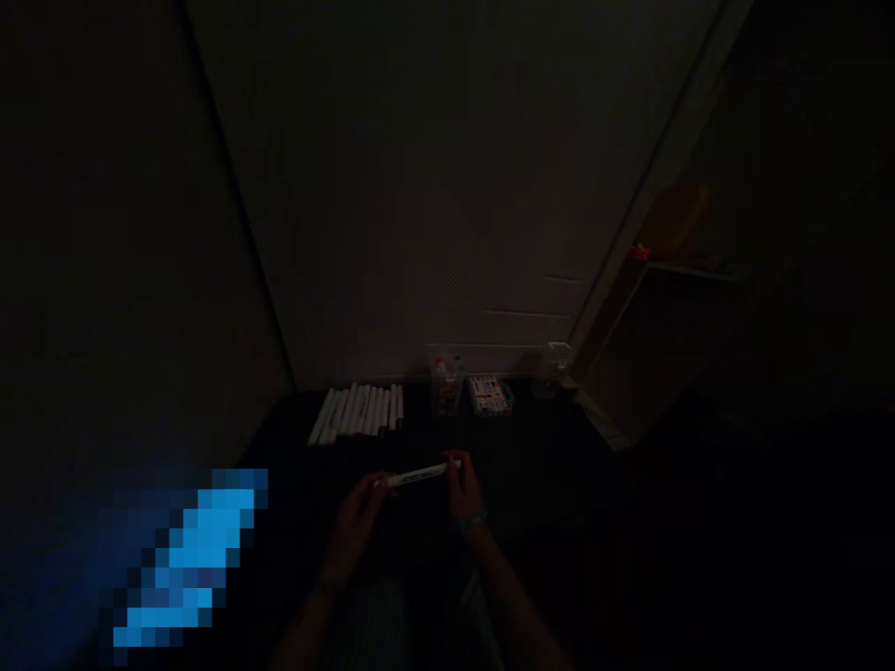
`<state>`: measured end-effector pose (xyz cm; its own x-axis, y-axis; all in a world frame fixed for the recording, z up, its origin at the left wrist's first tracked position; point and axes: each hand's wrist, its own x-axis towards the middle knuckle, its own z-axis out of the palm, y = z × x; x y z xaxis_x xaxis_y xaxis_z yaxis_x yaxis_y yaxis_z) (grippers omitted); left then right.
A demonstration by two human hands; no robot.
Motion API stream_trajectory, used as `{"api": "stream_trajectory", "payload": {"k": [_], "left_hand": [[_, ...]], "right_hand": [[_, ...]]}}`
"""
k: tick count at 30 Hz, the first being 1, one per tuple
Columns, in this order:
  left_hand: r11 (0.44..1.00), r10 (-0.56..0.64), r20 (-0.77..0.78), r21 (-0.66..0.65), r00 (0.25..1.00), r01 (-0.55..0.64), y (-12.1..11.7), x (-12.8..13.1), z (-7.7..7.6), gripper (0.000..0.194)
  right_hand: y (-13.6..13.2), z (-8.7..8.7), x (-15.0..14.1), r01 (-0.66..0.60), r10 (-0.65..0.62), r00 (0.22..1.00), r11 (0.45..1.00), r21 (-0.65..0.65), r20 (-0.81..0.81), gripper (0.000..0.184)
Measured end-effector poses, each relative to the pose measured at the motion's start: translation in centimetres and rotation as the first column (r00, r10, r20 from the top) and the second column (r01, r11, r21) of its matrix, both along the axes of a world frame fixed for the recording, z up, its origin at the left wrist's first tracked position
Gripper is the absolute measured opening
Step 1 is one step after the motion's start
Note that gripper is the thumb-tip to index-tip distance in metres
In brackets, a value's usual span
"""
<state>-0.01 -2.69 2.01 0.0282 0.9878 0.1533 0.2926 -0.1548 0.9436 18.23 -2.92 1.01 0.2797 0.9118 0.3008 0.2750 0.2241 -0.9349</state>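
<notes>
A white marker pen [419,475] with dark lettering is held level between my two hands, low over the dark surface. My left hand [364,508] pinches its left end, and my right hand [464,485] closes on its right end. Just beyond, to the left, a row of several white markers [356,412] lies side by side. Farther back stands a clear container [446,391] with orange- and green-topped items in it. Beside that is a clear case [490,395] with a printed, patterned front. The room is very dark, so fine detail is lost.
A pale wall or panel [419,205] rises behind the dark table [531,466]. At its back right corner stands another clear holder [554,368]. A shelf [689,268] with red and orange things is on the right. A pixelated bright blue screen [202,545] glows lower left.
</notes>
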Motion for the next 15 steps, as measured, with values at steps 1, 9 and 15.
{"api": "stream_trajectory", "payload": {"k": [1, 9, 15], "left_hand": [[1.000, 0.004, 0.005, 0.003, 1.000, -0.005, -0.04, -0.03, 0.09, 0.040], [0.991, 0.117, 0.109, 0.050, 0.987, -0.123, -0.08, -0.47, 0.31, 0.042], [0.991, 0.086, 0.125, 0.093, 0.988, -0.098, 0.29, -0.15, -0.08, 0.041]], "right_hand": [[-0.09, 0.16, -0.05, -0.011, 0.011, 1.000, 1.000, 0.010, 0.013, 0.030], [0.17, -0.06, -0.26, -0.132, 0.122, 0.988, 0.985, 0.112, 0.095, 0.038], [0.76, -0.56, 0.08, -0.139, 0.134, 0.989, 0.986, 0.095, 0.056, 0.037]]}}
